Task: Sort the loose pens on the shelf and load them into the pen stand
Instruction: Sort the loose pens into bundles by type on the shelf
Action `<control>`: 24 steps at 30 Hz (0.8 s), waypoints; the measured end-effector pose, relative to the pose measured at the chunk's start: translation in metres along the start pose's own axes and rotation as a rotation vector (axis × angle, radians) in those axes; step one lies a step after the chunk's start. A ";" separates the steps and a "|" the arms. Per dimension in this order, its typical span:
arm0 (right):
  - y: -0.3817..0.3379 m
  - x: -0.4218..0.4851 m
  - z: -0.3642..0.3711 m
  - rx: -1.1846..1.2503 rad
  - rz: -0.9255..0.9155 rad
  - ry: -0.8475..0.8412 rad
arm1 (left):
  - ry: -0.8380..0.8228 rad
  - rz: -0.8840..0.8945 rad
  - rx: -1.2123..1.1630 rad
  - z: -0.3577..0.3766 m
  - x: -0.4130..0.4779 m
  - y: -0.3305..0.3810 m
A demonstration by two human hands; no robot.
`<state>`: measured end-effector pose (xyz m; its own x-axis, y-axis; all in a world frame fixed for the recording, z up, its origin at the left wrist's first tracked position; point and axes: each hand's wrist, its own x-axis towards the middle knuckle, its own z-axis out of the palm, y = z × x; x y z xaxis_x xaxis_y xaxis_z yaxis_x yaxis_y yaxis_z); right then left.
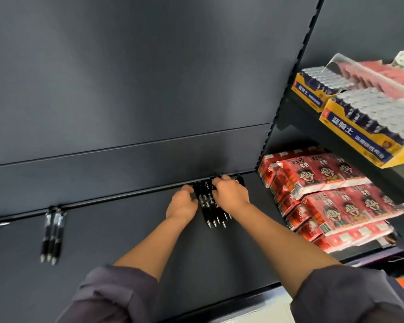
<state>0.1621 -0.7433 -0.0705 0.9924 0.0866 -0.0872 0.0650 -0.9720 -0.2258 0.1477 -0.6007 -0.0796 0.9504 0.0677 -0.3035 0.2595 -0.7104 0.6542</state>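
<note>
A bunch of black pens [210, 206] lies on the dark shelf [126, 241] against its back wall, tips pointing toward me. My left hand [182, 203] is curled against the left side of the bunch. My right hand [230, 194] lies over its right side, fingers curled round the upper ends of the pens. Three more black pens [51, 234] lie side by side at the far left of the shelf. No pen stand is in view.
To the right, past the upright post, stand red drink cartons [324, 197] on the same level. On the shelf above them sit yellow boxes of batteries [359, 127]. The shelf's front edge [219, 306] runs below my forearms.
</note>
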 end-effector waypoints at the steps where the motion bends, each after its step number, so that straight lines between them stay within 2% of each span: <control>1: -0.006 0.000 0.000 -0.005 -0.017 0.006 | 0.011 0.021 0.060 -0.008 -0.001 -0.004; 8: -0.085 0.002 0.002 -0.107 -0.235 0.064 | 0.182 0.102 0.390 -0.093 -0.022 -0.050; 16: -0.251 -0.011 0.031 -0.096 -0.426 0.050 | 0.301 0.111 0.531 -0.205 -0.061 -0.172; 20: -0.346 -0.024 0.052 -0.090 -0.455 -0.011 | 0.322 0.107 0.586 -0.262 -0.080 -0.246; 24: -0.424 -0.035 0.072 0.011 -0.475 -0.188 | 0.299 0.027 0.570 -0.307 -0.097 -0.311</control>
<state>0.0920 -0.3184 -0.0413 0.8177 0.5568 -0.1458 0.5019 -0.8138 -0.2930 0.0271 -0.1712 -0.0412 0.9835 0.1782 -0.0319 0.1810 -0.9698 0.1633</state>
